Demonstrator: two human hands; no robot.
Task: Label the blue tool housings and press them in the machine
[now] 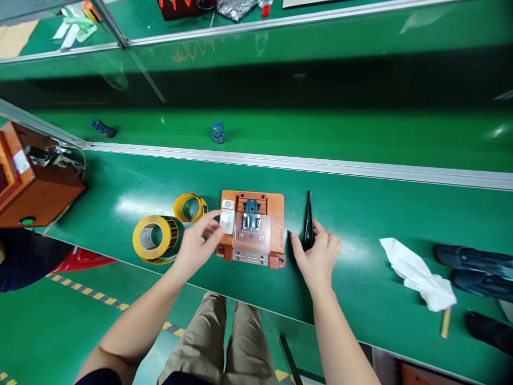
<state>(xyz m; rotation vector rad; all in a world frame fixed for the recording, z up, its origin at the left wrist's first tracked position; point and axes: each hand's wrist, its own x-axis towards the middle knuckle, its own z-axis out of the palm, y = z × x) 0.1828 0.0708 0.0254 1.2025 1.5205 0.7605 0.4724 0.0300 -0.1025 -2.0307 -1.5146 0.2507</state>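
An orange fixture block lies on the green bench, with a dark grey-blue part seated in its middle. A clear plastic plate covers the lower part of the block. My left hand is at the block's left edge beside a white label, its fingers loosely bent and apart, with nothing seen in them. To the right of the block, black tweezers point away from me. My right hand is around their near end, thumb and fingers spread on either side; whether a finger touches them is unclear.
Left of the block are a large yellow tape roll and a smaller yellow roll. A wooden box device stands far left. To the right lie a white cloth and dark objects. A metal rail runs behind.
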